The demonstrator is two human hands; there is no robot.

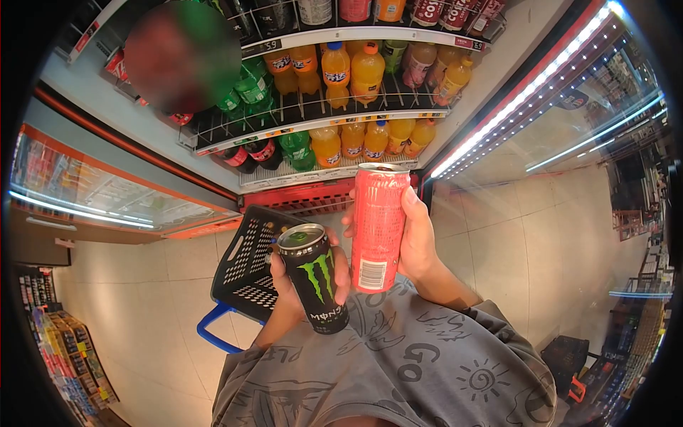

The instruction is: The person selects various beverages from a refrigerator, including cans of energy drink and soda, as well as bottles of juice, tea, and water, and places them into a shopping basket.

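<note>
My left hand (284,281) grips a black can (315,277) with a green claw logo, held upright in front of my chest. Right beside it, my right hand (416,238) wraps around a taller pink-red can (378,224), also upright, its barcode facing me. The two cans almost touch. Behind them, a black plastic shopping basket (249,263) with a blue handle sits on the floor.
An open drinks fridge (334,107) stands ahead, its wire shelves filled with orange, green and dark soda bottles. Its glass door (555,121) swings out on the right. Tiled floor lies all around. A blurred person is at the upper left.
</note>
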